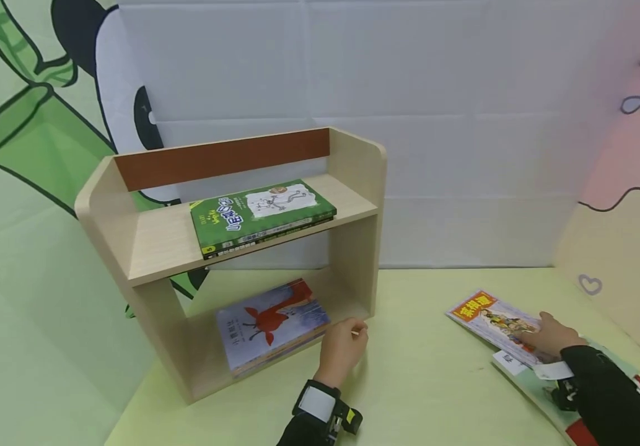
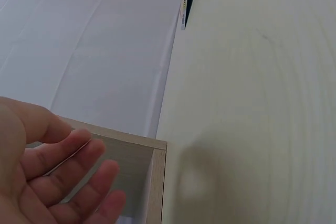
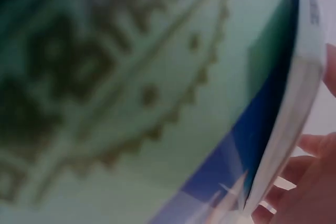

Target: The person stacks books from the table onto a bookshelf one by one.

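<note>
My left hand [image 1: 343, 352] hovers by the front right of the wooden bookshelf [image 1: 382, 235], its fingers loosely curled around nothing; the left wrist view shows the same hand [image 2: 58, 166] beside a wooden panel. At the right, my right hand [image 1: 554, 339] holds a thin book with a yellow-and-red title block [image 1: 476, 303], fingers across its cover. A pale green book with red parts [image 1: 539, 387] lies beneath the right forearm. In the right wrist view, a blurred pale green cover [image 3: 184, 145] fills most of the picture, and fingers [image 3: 299, 171] show past the page edge.
Green comic books [image 1: 264, 214] lie stacked flat on the upper shelf. On the lower level is a stack topped by a book with a red animal [image 1: 272, 322]. The pale yellow table [image 1: 420, 371] meets a white cloth backdrop [image 1: 437, 155] behind.
</note>
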A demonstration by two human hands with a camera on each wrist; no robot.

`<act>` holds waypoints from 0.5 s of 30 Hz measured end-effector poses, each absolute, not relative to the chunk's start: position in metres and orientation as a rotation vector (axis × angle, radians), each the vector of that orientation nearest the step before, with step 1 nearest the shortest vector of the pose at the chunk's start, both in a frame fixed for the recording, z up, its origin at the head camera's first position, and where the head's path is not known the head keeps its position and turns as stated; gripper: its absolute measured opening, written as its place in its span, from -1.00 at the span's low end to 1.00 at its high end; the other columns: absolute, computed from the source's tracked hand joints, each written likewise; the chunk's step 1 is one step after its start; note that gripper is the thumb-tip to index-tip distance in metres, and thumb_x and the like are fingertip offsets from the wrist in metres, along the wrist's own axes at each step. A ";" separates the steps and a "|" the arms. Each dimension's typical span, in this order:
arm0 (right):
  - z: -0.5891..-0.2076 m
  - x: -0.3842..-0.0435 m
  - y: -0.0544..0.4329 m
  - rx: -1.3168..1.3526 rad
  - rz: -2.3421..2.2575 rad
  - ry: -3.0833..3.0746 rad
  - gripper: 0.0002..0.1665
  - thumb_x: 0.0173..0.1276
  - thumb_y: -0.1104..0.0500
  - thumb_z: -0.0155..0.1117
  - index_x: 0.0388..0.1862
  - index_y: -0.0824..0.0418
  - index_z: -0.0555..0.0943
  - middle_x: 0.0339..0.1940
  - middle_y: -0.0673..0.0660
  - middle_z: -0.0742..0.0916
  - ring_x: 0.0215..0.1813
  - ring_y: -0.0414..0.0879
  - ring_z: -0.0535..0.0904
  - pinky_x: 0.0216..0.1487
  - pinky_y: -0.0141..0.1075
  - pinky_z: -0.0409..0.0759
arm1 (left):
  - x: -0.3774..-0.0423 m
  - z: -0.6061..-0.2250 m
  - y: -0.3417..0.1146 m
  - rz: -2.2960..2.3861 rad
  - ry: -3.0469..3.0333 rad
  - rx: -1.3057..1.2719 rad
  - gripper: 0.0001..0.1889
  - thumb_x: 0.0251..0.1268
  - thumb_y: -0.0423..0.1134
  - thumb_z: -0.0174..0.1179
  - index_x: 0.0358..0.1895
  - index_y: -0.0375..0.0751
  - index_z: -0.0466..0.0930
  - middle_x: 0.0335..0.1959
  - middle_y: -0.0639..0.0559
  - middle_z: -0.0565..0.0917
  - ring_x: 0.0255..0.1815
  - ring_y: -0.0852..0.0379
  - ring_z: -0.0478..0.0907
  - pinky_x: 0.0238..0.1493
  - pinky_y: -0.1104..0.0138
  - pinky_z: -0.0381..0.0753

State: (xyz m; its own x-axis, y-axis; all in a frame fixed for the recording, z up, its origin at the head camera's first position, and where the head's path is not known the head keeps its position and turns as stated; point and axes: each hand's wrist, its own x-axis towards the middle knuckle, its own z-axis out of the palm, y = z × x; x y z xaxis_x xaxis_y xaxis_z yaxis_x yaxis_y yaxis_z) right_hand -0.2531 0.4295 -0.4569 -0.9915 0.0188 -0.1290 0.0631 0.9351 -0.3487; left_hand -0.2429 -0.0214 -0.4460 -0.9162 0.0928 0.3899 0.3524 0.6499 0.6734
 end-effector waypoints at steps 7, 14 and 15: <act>-0.449 -0.246 0.430 0.002 -0.438 2.983 0.21 0.26 -0.36 0.18 0.19 0.79 0.13 -0.02 0.73 0.45 -0.07 0.60 0.44 -0.21 0.24 0.43 | -0.242 -0.452 -0.018 -1.212 -2.577 -0.345 -0.92 0.22 -0.29 0.27 -0.28 -0.17 0.73 -0.35 0.05 0.73 -0.37 0.15 0.63 -0.36 0.34 0.58; -0.439 -0.243 0.407 -0.015 -0.461 2.965 0.27 0.15 -0.40 0.28 0.18 0.78 0.17 0.00 0.74 0.43 -0.01 0.68 0.33 -0.13 0.31 0.37 | -0.242 -0.459 -0.009 -1.371 -2.605 -0.357 -0.91 0.23 -0.28 0.25 -0.28 -0.15 0.72 -0.33 0.08 0.70 -0.34 0.16 0.63 -0.26 0.29 0.59; -0.439 -0.244 0.405 -0.010 -0.455 2.959 0.28 0.13 -0.42 0.28 0.17 0.78 0.20 -0.01 0.73 0.44 -0.01 0.67 0.32 -0.13 0.31 0.37 | -0.242 -0.460 -0.008 -1.384 -2.611 -0.364 -0.91 0.24 -0.28 0.25 -0.27 -0.15 0.72 -0.32 0.09 0.70 -0.34 0.16 0.63 -0.26 0.30 0.60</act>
